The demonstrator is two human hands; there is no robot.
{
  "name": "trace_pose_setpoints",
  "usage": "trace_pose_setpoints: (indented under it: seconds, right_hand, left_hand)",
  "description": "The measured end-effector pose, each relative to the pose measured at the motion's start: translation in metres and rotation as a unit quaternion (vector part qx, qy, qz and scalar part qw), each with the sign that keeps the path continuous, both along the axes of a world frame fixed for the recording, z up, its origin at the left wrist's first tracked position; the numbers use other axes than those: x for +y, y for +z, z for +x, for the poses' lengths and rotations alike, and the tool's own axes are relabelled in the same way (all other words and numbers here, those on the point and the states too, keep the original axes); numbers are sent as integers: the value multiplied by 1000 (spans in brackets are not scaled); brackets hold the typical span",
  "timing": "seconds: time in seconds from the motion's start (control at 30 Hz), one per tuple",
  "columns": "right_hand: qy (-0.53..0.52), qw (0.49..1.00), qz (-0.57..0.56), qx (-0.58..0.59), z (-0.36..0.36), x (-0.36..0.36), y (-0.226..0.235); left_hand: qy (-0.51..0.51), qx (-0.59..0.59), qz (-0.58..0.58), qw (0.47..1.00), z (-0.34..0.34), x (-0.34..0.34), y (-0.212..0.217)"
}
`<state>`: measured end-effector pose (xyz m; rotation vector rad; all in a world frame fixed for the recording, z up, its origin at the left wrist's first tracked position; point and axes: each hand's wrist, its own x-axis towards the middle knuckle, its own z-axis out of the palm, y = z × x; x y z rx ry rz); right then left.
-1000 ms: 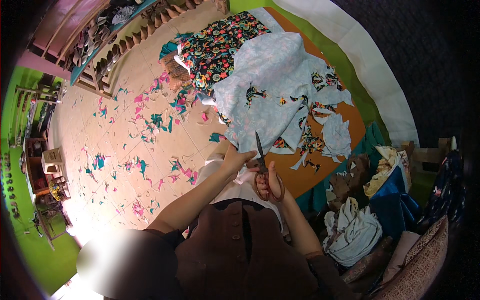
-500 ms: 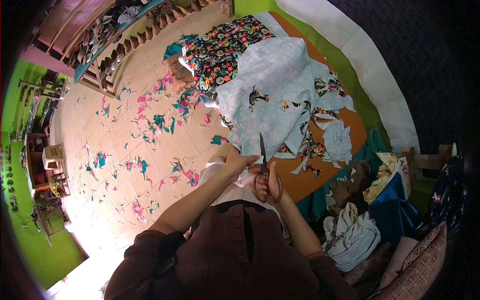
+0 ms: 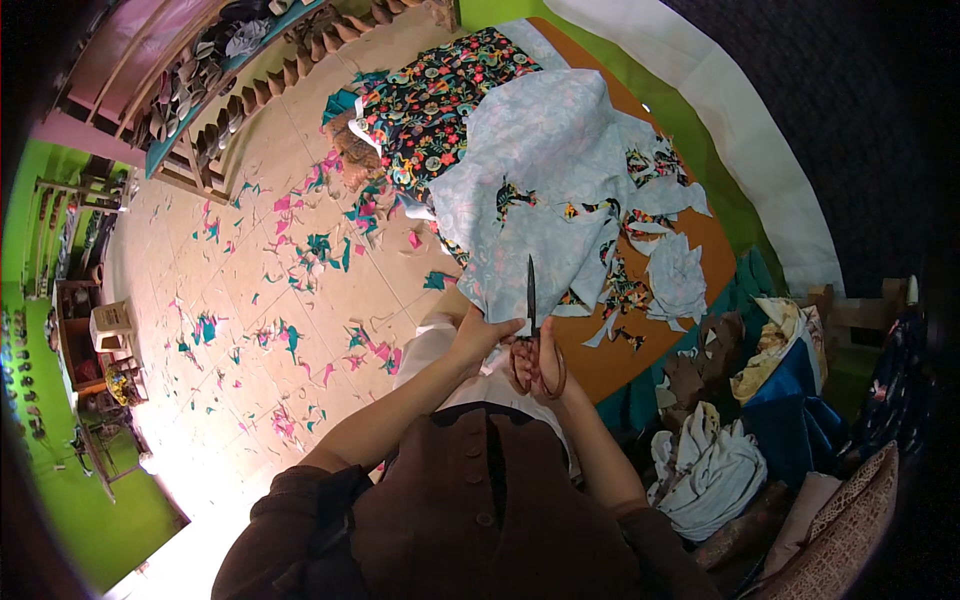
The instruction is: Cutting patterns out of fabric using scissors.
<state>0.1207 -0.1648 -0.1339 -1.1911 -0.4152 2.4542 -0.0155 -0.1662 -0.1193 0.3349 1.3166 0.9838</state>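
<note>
My right hand [image 3: 540, 365] is wrapped round the brown handles of a pair of scissors [image 3: 531, 293], whose dark blades point away from me and look closed over the cloth. Beside it, my left hand [image 3: 482, 337] grips the near edge of a pale-backed fabric [image 3: 540, 150], its thumb reaching toward the blades. The fabric's wrong side faces up, with a few dark printed snippets on it. Farther back lies a black floral fabric [image 3: 440, 110] with red and yellow flowers. Both rest on a brown tabletop [image 3: 640, 350].
Cut fabric scraps [image 3: 672, 285] lie at the table's right. Teal and pink offcuts [image 3: 318, 250] litter the tiled floor at left. Shoes line a wooden rack [image 3: 195, 165] at the far left. A crumpled pale cloth [image 3: 705, 470] and a blue bag [image 3: 790, 410] sit close on my right.
The view has shifted slightly. The scissors' blades have turned a little and now point more nearly straight ahead. Both hands keep their holds.
</note>
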Motion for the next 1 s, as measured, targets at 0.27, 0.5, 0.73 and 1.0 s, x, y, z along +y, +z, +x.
trace_pose_setpoints:
  seconds: [0.27,0.5,0.73,1.0]
  right_hand:
    - [33,999,-16,-36,2,-2,3]
    - [9,999,18,-50,-3,0,2]
    - [65,998,1,-18,5,6,3]
    - [110,986,76,-102,11,22,10]
  left_hand:
    - [-5,3,18,1000,-7,0,-8]
    - [-26,13,-7,1000,-10,-3,-3]
    - [-20,29,41,999,-15,-6,-8]
    - [-75,53,21,996,-21,-13,-9]
